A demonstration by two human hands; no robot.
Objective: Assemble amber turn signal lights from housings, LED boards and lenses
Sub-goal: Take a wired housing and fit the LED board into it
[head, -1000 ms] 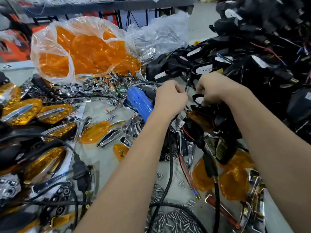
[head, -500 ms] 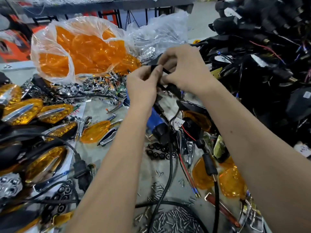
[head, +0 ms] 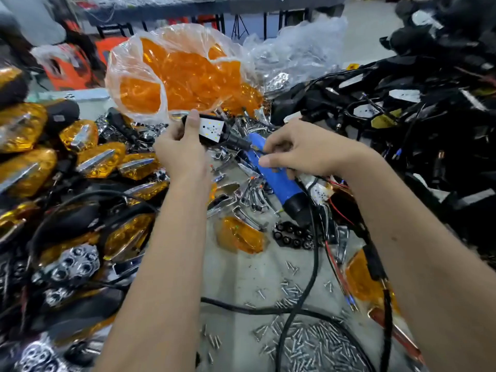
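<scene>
My left hand (head: 179, 150) grips a black housing (head: 212, 130) with a white LED board facing up, held above the table's middle. My right hand (head: 298, 154) pinches the thin black wire (head: 251, 146) that trails from the housing's stem. A clear bag of amber lenses (head: 185, 73) lies just behind the housing. A loose amber lens (head: 240, 237) rests on the table below my hands. A heap of black housings with wires (head: 402, 103) fills the right side.
Finished amber lights (head: 102, 159) pile up on the left. A blue electric screwdriver (head: 279, 178) lies under my right hand, its cable running toward me. Chrome trims (head: 249, 194), black washers (head: 292, 234) and several screws (head: 308, 342) litter the grey table.
Both hands have come apart and lowered. My left hand now holds the housing with its LED board up, and my right hand has slid out along the wire.
</scene>
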